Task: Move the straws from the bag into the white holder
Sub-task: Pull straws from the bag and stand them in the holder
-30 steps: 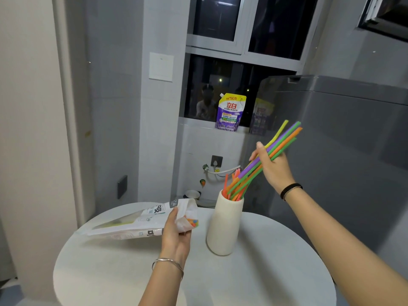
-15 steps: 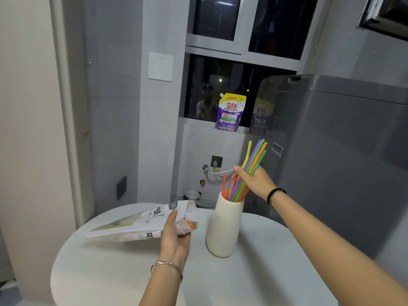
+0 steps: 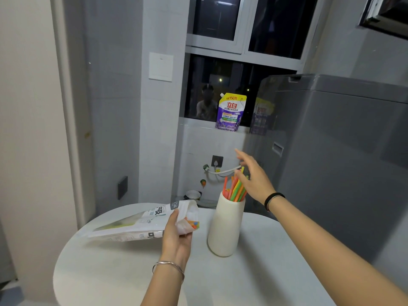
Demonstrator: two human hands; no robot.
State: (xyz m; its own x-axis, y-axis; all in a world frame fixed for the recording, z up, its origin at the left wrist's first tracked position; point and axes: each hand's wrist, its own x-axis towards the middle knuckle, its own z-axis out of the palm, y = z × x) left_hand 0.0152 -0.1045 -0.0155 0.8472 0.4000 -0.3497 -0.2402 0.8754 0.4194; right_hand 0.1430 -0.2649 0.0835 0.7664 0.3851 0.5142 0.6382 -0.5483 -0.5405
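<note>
A white holder (image 3: 225, 228) stands upright on the round white table (image 3: 123, 272). Several coloured straws (image 3: 235, 189) stick out of its mouth. My right hand (image 3: 254, 180) hovers just above and right of the straw tops, blurred, fingers spread and holding nothing. My left hand (image 3: 176, 237) grips the open end of a white printed bag (image 3: 136, 224), which lies tilted with its far end over the table's left side. More coloured straw ends (image 3: 193, 224) show in the bag's mouth.
A tall grey appliance (image 3: 335, 151) stands close behind the table on the right. A purple and yellow pouch (image 3: 230, 112) sits on the window sill. A hose and socket (image 3: 217, 161) are on the wall behind the holder.
My right hand lowered a bundle of straws into the holder and let go; its fingers are now apart above them. The left hand and bag stayed put.
</note>
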